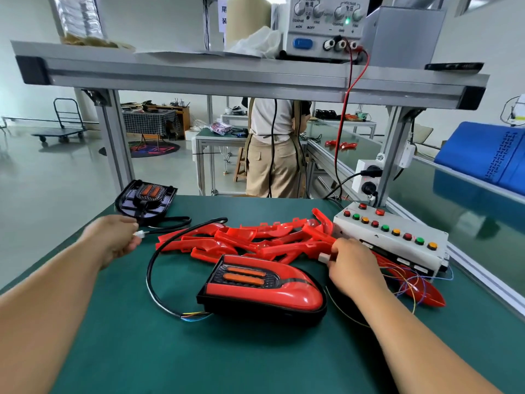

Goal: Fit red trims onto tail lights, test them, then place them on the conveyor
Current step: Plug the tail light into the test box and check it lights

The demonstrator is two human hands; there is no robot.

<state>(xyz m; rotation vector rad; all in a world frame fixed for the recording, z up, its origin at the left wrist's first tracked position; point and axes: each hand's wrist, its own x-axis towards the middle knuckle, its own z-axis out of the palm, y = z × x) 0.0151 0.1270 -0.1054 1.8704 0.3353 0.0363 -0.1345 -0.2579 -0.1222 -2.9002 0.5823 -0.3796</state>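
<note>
**Two pinch grips**

The left hand [113, 237] pinches a white cable connector [140, 234]. The right hand [352, 265] pinches a white plug [324, 257] beside the button box [397, 237]. Between the grips, the tail light [264, 288] lies on the green mat [227, 351], with red trims [250, 237] beyond.

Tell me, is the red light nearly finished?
Halfway. The red trim already sits on the middle tail light. The left hand pinches a white plug and the right hand holds a white connector by the test box, not yet joined. Testing, the conveyor and the untrimmed tail light remain.
</note>
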